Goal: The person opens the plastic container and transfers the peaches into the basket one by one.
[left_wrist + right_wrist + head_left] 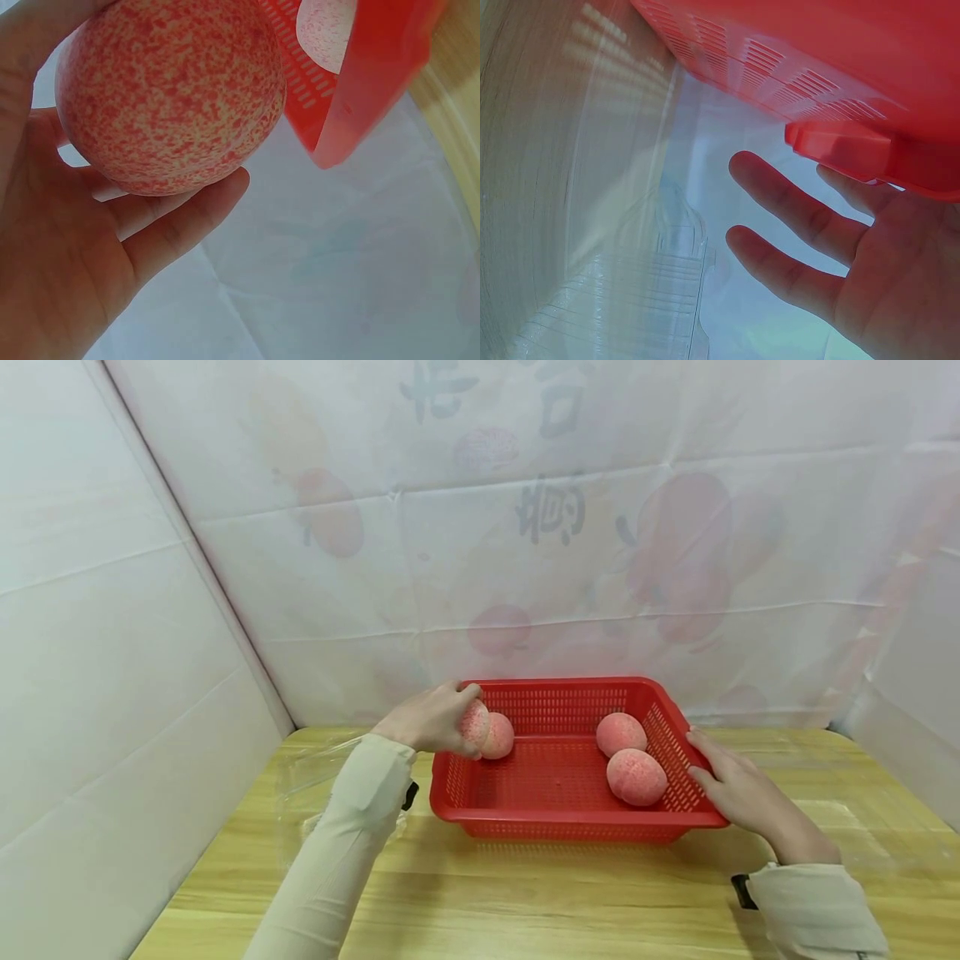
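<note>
My left hand (438,718) grips a speckled pink peach (172,97) at the left end of a red plastic basket (555,816). In the left wrist view, the fingers wrap under and behind the peach. Right beside it in the head view, a second peach (498,737) sits at the basket's left side. Two more peaches, one farther back (620,734) and one nearer (637,777), touch at the right end. My right hand (746,789) holds the basket's right rim, thumb over the edge; two lower fingers (787,202) extend loosely outside.
The basket stands on a wood-grain table (525,902). Clear plastic packaging lies at the left (322,777), and a clear ridged plastic tray (637,300) lies on the right. White printed cloth (420,568) hangs behind, with more cloth at both sides.
</note>
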{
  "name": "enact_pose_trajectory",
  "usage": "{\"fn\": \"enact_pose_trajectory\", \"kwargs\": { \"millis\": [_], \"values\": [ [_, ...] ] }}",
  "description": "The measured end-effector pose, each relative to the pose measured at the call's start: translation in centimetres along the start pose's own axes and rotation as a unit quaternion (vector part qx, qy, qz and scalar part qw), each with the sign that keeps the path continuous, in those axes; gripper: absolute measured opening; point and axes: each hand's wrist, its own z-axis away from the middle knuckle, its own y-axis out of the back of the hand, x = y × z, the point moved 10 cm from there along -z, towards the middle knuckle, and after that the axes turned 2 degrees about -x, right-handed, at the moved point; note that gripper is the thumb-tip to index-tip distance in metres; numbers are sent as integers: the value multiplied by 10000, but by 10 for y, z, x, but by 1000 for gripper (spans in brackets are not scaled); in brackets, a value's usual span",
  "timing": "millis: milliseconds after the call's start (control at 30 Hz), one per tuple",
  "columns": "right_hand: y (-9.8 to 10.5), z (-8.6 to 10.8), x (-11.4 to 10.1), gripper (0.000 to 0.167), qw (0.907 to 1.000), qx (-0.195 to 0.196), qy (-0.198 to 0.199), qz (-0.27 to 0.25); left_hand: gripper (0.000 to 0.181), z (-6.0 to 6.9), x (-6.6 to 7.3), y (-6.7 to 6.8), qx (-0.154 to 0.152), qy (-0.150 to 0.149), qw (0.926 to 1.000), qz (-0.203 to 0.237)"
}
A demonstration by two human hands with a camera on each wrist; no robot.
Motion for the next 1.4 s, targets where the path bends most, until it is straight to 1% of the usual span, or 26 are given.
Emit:
{"fn": "enact_pose_trajectory", "kwargs": {
  "millis": [200,533,733,900,1000,1233,1400],
  "values": [
    [0,-1,0,55,10000,-3,43,13,57,-5,4,-1,18,-127,9999,6],
    [0,0,1,55,10000,29,31,6,53,-13,12,-2,10,-236,9997,114],
    [0,1,1,56,10000,25,18,-33,59,-18,13,-3,-41,-79,9993,371],
    [0,0,0,56,10000,22,9,-42,61,-20,13,-3,-81,12,9987,496],
    [1,0,0,56,10000,19,11,-32,61,-22,14,-3,-63,11,9987,508],
    [0,0,0,56,10000,22,5,-19,67,-27,14,-6,-36,-12,9980,632],
    [0,0,0,56,10000,10,-17,-55,68,-30,13,-8,-4,-19,9981,620]
  ]
}}
